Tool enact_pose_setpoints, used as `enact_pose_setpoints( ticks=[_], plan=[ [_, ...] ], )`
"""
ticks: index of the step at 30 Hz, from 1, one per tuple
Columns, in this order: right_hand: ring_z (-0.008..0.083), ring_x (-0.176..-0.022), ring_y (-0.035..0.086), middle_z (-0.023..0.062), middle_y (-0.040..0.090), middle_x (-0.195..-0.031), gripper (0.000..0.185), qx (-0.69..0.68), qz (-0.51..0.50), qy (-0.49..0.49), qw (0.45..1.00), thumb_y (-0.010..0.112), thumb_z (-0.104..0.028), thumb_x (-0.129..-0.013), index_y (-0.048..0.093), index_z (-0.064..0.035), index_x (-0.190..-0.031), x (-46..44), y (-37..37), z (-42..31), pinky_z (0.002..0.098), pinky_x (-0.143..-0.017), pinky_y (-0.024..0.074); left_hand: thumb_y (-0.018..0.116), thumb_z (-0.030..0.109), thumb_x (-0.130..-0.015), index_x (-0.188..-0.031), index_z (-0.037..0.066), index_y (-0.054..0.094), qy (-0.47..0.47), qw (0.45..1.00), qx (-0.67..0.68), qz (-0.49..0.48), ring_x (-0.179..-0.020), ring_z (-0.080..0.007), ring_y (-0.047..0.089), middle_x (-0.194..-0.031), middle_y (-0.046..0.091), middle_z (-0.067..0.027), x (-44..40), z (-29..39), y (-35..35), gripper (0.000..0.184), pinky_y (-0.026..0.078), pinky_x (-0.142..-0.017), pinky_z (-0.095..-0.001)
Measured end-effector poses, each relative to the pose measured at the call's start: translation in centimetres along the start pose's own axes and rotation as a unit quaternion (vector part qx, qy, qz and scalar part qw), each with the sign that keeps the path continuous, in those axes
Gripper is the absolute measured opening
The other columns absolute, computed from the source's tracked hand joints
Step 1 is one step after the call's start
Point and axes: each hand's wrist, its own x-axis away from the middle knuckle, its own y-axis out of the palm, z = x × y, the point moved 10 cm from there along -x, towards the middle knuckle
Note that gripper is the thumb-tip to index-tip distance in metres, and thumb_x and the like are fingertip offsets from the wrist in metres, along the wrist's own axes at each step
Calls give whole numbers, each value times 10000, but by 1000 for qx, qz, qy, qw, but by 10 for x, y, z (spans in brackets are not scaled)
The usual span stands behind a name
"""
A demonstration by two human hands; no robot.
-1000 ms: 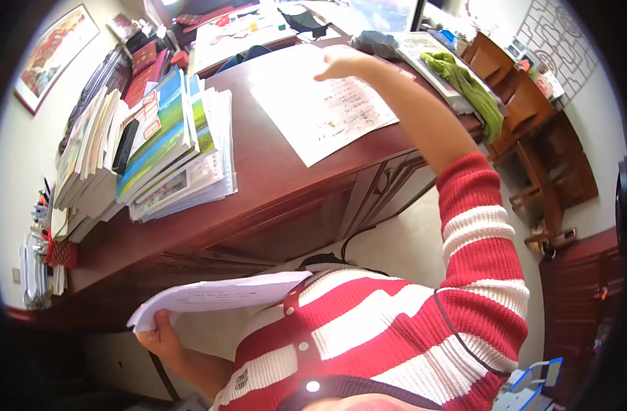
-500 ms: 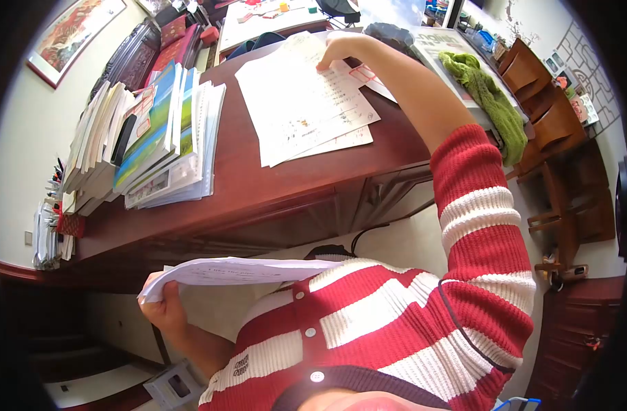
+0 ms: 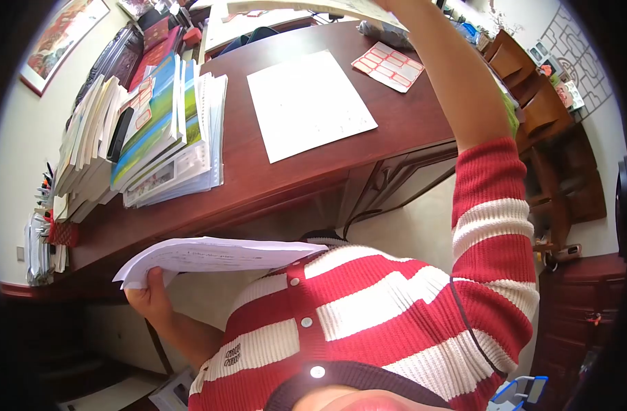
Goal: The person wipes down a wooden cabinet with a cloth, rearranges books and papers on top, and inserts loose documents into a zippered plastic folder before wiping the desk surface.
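Note:
Against the body, my left hand [image 3: 151, 296] pinches a stack of white papers [image 3: 210, 257] with some writing, the thumb on top. My right arm reaches up across the desk, and my right hand [image 3: 394, 5] is largely cut off at the top edge of the view. It grips lifted paper sheets [image 3: 313, 7], seen nearly edge-on. Below them, one white sheet [image 3: 310, 106] with faint marks lies on the dark red desk [image 3: 252, 185]. Beside it is a sheet of red-bordered labels [image 3: 390, 66].
Stacked books and folders [image 3: 166, 130] stand at the desk's left, with a pen holder [image 3: 63, 233] past them. A dark bag [image 3: 382, 34] lies at the far edge. Part of a green cloth [image 3: 511, 113] shows behind my right arm. Wooden chairs [image 3: 512, 61] are at the right.
My right hand has lifted sheets off the desk toward the top edge, uncovering one sheet and the labels. My left hand still holds its stack, slightly lower and further left.

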Motion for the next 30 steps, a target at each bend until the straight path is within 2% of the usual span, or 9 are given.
enact_pose_setpoints(
  ticks=[1, 3, 6, 9, 11, 19, 22, 26, 30],
  plan=[
    [187, -716, 641, 121, 670, -895, 340, 90, -4, 133, 987, 592, -264, -843, 599, -2, -1060, 10, 26, 10, 357, -661, 513, 608, 11, -835, -954, -66, 624, -2, 1000, 6, 5, -807, -147, 598, -872, 651, -83, -4, -5, 1, 143, 467, -757, -279],
    [164, -676, 628, 87, 668, -877, 425, 277, -39, -43, 959, 558, -366, -859, 595, 2, -1068, 73, 34, 23, 347, -630, 511, 626, 21, -821, -910, -63, 646, -1, 1000, 11, 4, -781, -143, 603, -832, 657, -80, -8, -10, 4, 124, 468, -741, -277],
    [222, -701, 630, 122, 665, -840, 437, 313, -146, -44, 937, 719, -412, -660, 697, -33, -876, 76, 98, 77, 365, -606, 515, 627, 19, -813, -887, -60, 652, 5, 1000, 3, -12, -766, -140, 605, -813, 658, -78, -15, -17, 5, 111, 473, -722, -279],
    [318, -924, 617, 204, 655, -978, 573, 478, 4, -35, 877, 743, -439, -585, 694, -25, -979, 116, 113, 65, 394, -861, 485, 614, 8, -806, -878, -64, 654, 3, 1000, 12, -12, -761, -150, 612, -805, 661, -86, -19, -24, 0, 109, 475, -718, -286],
    [324, -1033, 578, 209, 631, -1059, 602, 462, -115, -33, 879, 761, -400, -592, 671, 7, -1027, 120, 133, 59, 399, -910, 465, 613, 2, -801, -885, -62, 656, 12, 999, 27, -31, -765, -155, 615, -809, 662, -90, -22, -34, -2, 114, 473, -722, -286],
    [254, -801, 649, 158, 655, -899, 597, 425, -87, 99, 896, 774, -246, -587, 594, 66, -1064, 126, 139, 66, 350, -688, 529, 633, 31, -819, -822, -44, 631, 60, 991, 74, -93, -698, -152, 580, -755, 631, -89, -33, -43, 1, 75, 454, -654, -274],
    [240, -790, 636, 156, 657, -890, 539, 288, -77, 39, 954, 720, -222, -640, 599, 47, -1092, 138, 130, 57, 356, -676, 512, 646, 46, -821, -800, -29, 615, 88, 989, 82, -86, -682, -159, 575, -758, 628, -104, -36, -52, -6, 84, 449, -636, -271],
    [258, -829, 616, 159, 647, -905, 303, 388, 114, -199, 893, 543, -150, -806, 594, 18, -1053, 219, 49, -14, 361, -721, 484, 640, 55, -824, -789, -11, 591, 121, 974, 148, -125, -632, -188, 589, -714, 632, -116, -43, -55, -11, 89, 466, -596, -279],
    [384, -721, 597, 228, 620, -786, 254, 471, 488, -125, 724, 486, -209, -918, 618, 7, -943, 412, -86, -36, 420, -646, 464, 597, 83, -836, -777, -11, 574, 159, 949, 217, -165, -553, -211, 602, -629, 630, -123, -50, -46, -10, 113, 482, -529, -286]
  ],
)
